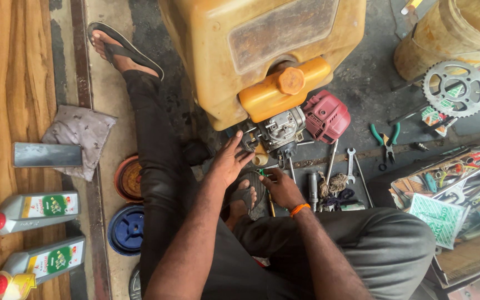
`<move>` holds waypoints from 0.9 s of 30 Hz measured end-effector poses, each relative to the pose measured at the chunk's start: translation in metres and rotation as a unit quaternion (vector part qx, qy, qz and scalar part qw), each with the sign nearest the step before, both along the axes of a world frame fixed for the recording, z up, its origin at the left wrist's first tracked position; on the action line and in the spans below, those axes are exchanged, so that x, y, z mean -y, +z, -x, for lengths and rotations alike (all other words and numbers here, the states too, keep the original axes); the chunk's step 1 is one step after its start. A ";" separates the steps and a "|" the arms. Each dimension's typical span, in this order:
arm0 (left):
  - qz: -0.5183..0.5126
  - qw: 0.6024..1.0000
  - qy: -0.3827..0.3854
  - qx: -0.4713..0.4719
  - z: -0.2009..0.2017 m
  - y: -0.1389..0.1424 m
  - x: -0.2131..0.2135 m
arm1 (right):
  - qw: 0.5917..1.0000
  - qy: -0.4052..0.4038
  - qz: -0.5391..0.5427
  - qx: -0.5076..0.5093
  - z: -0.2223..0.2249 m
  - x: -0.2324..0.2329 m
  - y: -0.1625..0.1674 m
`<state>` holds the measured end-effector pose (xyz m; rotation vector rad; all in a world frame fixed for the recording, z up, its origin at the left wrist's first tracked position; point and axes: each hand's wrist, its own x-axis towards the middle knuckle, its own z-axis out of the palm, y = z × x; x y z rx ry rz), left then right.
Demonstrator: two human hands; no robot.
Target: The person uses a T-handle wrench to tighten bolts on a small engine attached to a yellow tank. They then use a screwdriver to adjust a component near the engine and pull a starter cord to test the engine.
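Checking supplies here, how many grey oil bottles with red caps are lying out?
2: one grey bottle on the wooden floor at far left, the second bottle just below it near the corner. Others may lie outside the picture.

The person sits on the floor (362,83) before a small engine (281,129) under a big yellow tank (262,50). The left hand (229,161) reaches the engine's side with fingers spread; the right hand (280,188) rests just below it. Spanners (351,165), green-handled pliers (385,140) and a sprocket (454,88) lie nearby.
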<state>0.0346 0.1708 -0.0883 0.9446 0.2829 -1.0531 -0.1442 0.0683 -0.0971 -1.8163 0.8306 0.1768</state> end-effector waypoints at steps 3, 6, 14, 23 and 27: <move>-0.029 1.000 0.004 0.002 0.000 0.003 0.004 | 1.000 0.002 0.010 -0.012 0.000 0.000 -0.001; -0.051 0.999 0.007 0.014 0.001 0.006 0.010 | 1.000 0.000 -0.001 -0.005 0.000 0.001 -0.002; -0.076 0.995 0.001 0.067 0.006 0.007 0.022 | 0.999 -0.006 -0.029 -0.013 0.002 0.003 -0.002; -0.264 0.951 0.009 0.162 0.018 0.008 0.030 | 1.000 0.002 0.011 0.017 0.004 0.007 0.000; -0.363 0.817 0.122 0.432 0.039 0.017 0.034 | 0.999 -0.004 0.032 -0.027 0.005 0.007 0.001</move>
